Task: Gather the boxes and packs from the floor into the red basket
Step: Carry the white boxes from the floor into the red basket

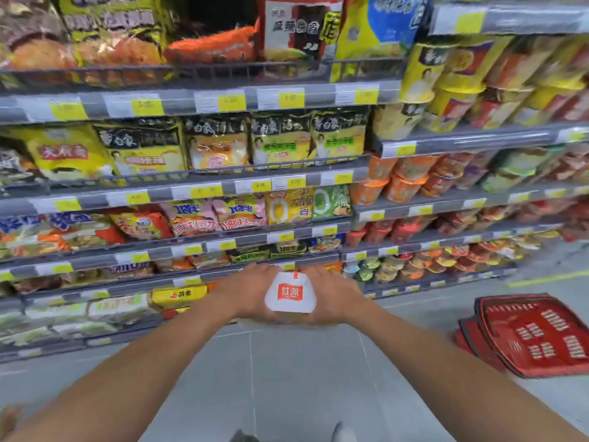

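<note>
A white pack with a red square logo (290, 293) is held out in front of me at arm's length, above the grey floor. My left hand (247, 291) grips its left side and my right hand (333, 296) grips its right side, fingers wrapped around it. The red basket (535, 336) sits on the floor to the right, tilted, its inside showing only its slotted bottom. The pack's underside is hidden by my hands.
Store shelves (197, 186) packed with noodle packs and cups fill the view ahead and to the right. Grey tiled floor (287, 378) stretches between me and the shelves. A yellow floor line (548, 279) runs at far right. My shoe tips show at the bottom edge.
</note>
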The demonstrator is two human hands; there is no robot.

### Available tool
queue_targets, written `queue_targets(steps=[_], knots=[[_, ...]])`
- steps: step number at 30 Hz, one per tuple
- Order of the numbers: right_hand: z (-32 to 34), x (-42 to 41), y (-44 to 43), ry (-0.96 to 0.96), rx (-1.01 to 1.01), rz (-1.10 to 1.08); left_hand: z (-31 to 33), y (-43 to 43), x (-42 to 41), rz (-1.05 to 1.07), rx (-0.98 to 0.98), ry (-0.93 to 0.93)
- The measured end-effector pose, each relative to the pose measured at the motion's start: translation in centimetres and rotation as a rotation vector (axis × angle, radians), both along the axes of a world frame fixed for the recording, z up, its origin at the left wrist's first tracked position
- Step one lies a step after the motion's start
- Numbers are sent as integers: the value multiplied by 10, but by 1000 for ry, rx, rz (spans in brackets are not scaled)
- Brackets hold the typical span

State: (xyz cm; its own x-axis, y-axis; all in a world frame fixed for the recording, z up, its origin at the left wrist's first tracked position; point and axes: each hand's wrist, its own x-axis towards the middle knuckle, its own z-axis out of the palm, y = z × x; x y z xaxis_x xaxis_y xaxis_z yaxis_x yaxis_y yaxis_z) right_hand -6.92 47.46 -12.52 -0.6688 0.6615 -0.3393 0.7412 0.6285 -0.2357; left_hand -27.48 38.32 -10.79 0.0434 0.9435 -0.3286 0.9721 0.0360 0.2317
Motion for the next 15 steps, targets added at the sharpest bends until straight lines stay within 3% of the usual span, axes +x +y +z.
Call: queue_targets(steps=[6, 15], knots=[[-2, 74, -20, 21, 16, -292, -1, 42, 57, -293, 45, -36], [-3, 229, -70, 36, 36, -649, 8, 72, 214, -661, 14, -54]])
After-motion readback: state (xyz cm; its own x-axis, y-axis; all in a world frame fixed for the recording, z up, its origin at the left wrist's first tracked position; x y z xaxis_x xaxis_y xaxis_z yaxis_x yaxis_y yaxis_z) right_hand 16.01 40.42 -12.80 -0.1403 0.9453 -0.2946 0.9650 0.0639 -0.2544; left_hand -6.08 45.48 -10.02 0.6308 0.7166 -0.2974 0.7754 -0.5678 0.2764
